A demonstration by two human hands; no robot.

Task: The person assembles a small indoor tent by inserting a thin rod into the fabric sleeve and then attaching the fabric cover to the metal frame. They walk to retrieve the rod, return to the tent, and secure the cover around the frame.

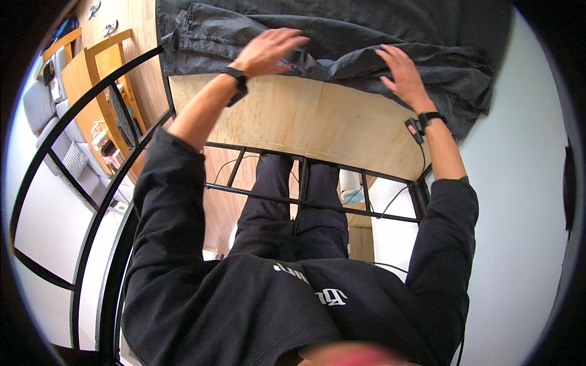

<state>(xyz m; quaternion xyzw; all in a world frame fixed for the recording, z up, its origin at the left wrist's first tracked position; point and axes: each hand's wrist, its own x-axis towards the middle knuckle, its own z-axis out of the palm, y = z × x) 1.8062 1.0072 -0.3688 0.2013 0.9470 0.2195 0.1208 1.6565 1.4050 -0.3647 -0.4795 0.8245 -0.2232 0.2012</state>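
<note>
Smoothing is where I judge this stands: the dark grey pair of jeans [342, 36] lies spread across the far part of the wooden tabletop [305, 122], reaching past both my hands on either side and hanging a little over the edge beyond my right wrist. The waistband end sits out past my left hand [268, 52]. A thick ridge of bunched cloth runs between my two hands, and a fold has been turned over just under my right hand [403, 73], so the garment looks laid out but not yet flat or neatly folded; the bare wood nearer to me than my fingers carries nothing.

My left hand rests flat on the denim, fingers [293, 41] stretched out and together, gripping nothing. My right hand presses down on the folded edge with its fingers spread wide, also closed on nothing. Each wrist wears a black band [235, 76], and a small cabled device [415, 129] hangs at the right one.
</note>
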